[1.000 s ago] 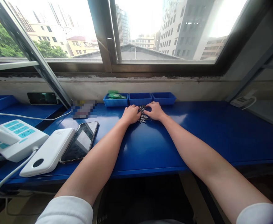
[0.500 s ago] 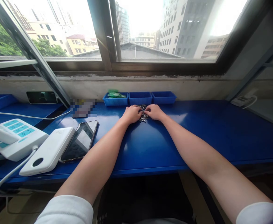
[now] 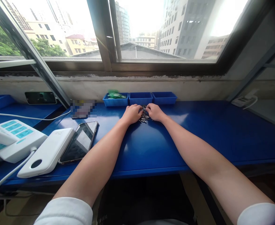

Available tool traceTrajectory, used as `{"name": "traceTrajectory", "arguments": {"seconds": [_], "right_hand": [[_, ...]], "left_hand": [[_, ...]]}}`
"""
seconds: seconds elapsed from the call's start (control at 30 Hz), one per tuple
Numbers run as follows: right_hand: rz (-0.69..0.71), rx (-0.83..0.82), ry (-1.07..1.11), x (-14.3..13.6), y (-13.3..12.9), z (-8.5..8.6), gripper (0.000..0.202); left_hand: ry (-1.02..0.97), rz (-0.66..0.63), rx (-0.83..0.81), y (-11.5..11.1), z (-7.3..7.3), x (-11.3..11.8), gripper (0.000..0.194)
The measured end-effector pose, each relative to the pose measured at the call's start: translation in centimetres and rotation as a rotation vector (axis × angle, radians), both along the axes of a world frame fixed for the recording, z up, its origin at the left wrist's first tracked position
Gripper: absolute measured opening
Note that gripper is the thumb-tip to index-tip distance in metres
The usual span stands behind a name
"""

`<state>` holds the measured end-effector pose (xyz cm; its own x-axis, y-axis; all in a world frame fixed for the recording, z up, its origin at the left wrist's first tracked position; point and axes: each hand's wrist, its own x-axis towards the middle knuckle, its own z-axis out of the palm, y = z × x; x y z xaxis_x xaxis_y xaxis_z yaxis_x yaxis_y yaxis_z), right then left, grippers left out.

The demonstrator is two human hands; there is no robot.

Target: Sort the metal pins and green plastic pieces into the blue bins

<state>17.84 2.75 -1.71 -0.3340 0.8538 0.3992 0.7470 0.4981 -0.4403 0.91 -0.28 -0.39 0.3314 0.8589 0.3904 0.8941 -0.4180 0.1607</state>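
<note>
A small pile of dark and silvery metal pieces that look like screws (image 3: 144, 117) lies on the blue tabletop (image 3: 149, 147). My left hand (image 3: 133, 113) rests at the left side of the pile, fingers curled and thumb bent in toward the index finger. On the right side, my right hand (image 3: 154, 112) is curled the same way, its fingertips at the upper part of the pile. Whatever the fingertips pinch is too small to make out. Just behind the hands stand three blue bins: a left bin (image 3: 115, 102) with green plastic bags (image 3: 115, 94), a middle bin (image 3: 140, 98) and a right bin (image 3: 165, 98).
To the left lie a phone (image 3: 79, 142), a white power bank (image 3: 47, 153) and a white power strip (image 3: 15, 137) with cables. Farther back are a blurred-out item (image 3: 83, 108) and another phone (image 3: 41, 97) by a metal post (image 3: 50, 78). A window is behind the bench.
The thumbs and fingertips of my two hands have drawn slightly apart, so more of the pile shows between them. The bins and phones stay in place.
</note>
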Motion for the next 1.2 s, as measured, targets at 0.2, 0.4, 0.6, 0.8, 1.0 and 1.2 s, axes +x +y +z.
{"name": "traceTrajectory", "arguments": {"seconds": [0.2, 0.4, 0.6, 0.8, 1.0, 1.2], "right_hand": [[0.03, 0.004, 0.132, 0.1, 0.0, 0.0, 0.02], [0.167, -0.013, 0.434, 0.1, -0.4, 0.4, 0.017], [0.203, -0.041, 0.578, 0.2, -0.7, 0.9, 0.026], [0.172, -0.092, 0.55, 0.4, -0.9, 0.9, 0.025], [0.178, -0.142, 0.545, 0.5, -1.2, 1.2, 0.025], [0.172, -0.145, 0.553, 0.6, -1.0, 1.0, 0.025]], "left_hand": [[-0.054, -0.032, 0.049, 0.1, 0.2, 0.1, 0.028], [-0.034, 0.037, 0.071, 0.1, 0.3, 0.0, 0.031], [-0.015, 0.046, 0.054, 0.0, 0.4, 0.1, 0.032], [-0.018, 0.035, 0.047, -0.1, 0.6, 0.1, 0.032], [-0.019, 0.029, 0.022, -0.2, 0.7, 0.1, 0.032], [-0.036, 0.009, 0.017, -0.2, 0.5, 0.0, 0.033]]}}
